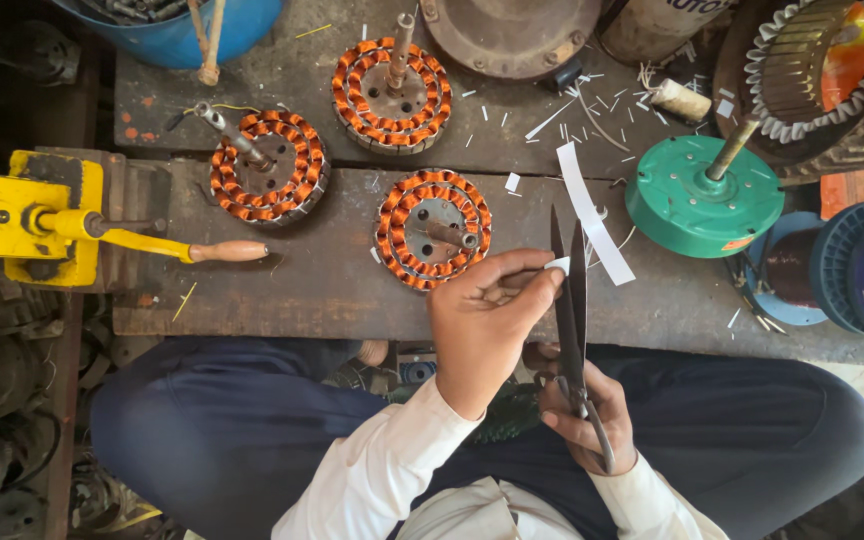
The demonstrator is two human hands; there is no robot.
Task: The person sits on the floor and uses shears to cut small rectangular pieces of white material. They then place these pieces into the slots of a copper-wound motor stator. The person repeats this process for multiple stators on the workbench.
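So the left hand [482,325] is pinching a long white paper strip [592,215] between thumb and fingertips, right up against the blades. The right hand [592,420] is gripping a pair of dark metal scissors [572,300] by the handles, blades pointing up and open a little around the strip's lower end. The strip is slanting up over the worn wooden bench [252,300], just beside a copper-wound round motor stator [433,228]. A green round metal housing with a shaft [702,200] is sitting to the right.
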